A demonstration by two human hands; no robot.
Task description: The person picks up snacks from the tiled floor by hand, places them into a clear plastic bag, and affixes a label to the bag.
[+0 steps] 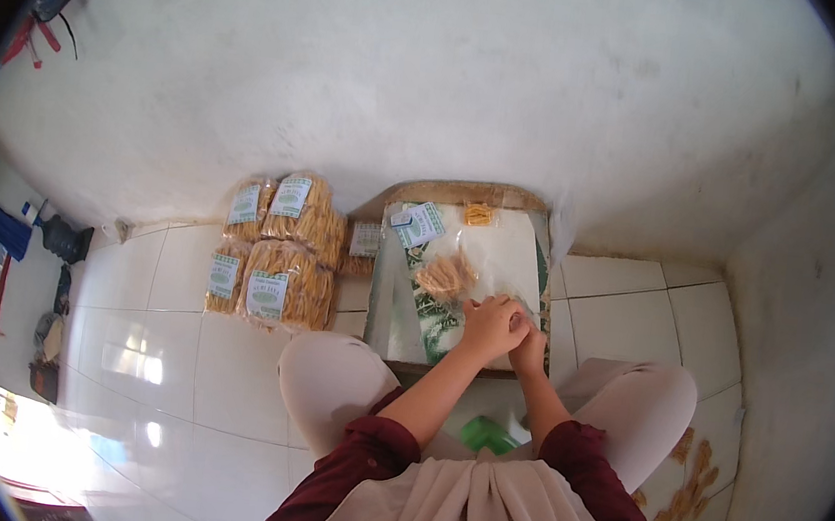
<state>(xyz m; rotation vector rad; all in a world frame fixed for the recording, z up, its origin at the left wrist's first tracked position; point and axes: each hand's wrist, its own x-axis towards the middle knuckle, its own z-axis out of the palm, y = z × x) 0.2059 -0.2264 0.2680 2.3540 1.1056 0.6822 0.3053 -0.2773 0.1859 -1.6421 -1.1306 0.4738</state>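
Observation:
My left hand (493,323) and my right hand (528,344) meet over the near right part of a low table (390,326). Their fingers are bent together around the gathered end of a clear plastic bag (488,273); the exact grip is partly hidden. Tan snack strips (446,274) lie in the bag, just beyond my left hand. Behind it, printed labels (419,224) rest at the table's far left. A small heap of yellow rubber bands (478,214) sits near the far edge.
Filled, labelled snack packs (268,287) are stacked on the tiled floor to the left, with another pack (363,244) beside the table. A wall (441,97) rises behind. Something green (489,435) lies between my legs. Loose strips (689,497) lie at the lower right.

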